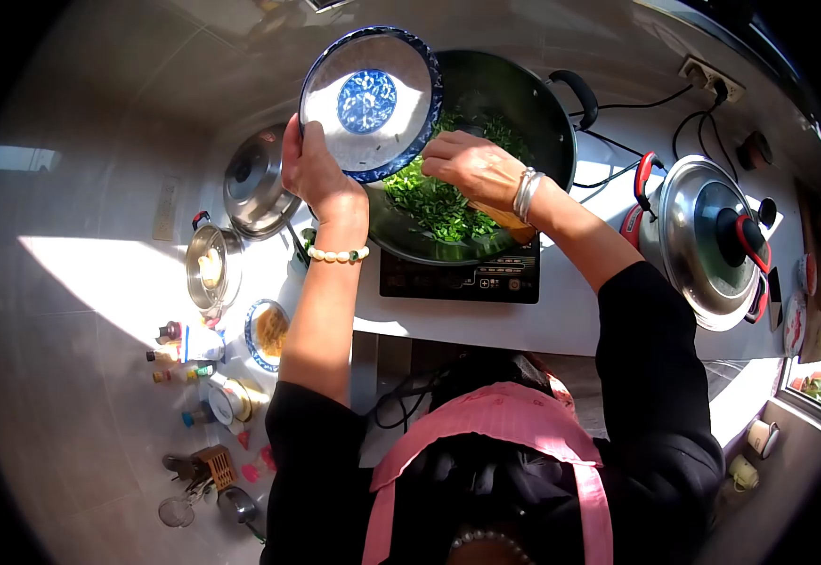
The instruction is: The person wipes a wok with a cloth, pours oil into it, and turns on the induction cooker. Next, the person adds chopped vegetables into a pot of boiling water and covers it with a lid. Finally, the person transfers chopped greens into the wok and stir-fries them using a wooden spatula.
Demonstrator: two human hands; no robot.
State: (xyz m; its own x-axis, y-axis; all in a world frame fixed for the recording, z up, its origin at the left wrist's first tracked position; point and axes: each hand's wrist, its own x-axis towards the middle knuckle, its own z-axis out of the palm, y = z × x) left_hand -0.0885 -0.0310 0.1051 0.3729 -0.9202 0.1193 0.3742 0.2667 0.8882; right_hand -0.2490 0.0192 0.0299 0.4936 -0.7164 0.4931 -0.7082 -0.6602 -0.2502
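My left hand point(321, 174) holds a blue-and-white bowl point(408, 71) by its lower left rim, tipped so its inside shows, over the left side of a large dark wok point(552, 132). Only a few small bits cling to the bowl. Chopped green leaves point(438, 209) lie in the wok. Close to the bowl's right rim, my right hand point(471, 168) is closed above the greens; whatever its fingers hold, if anything, is hidden. A wooden handle or spatula point(504, 221) shows beneath my right wrist. The wok sits on a black induction cooker point(457, 281).
At the right stands a lidded steel pot point(702, 240) with red handles. On the left are a steel lid point(255, 184), a small pan point(214, 273), a patterned bowl of food point(267, 334), bottles and jars. Black cables run behind the wok to a wall socket point(712, 77).
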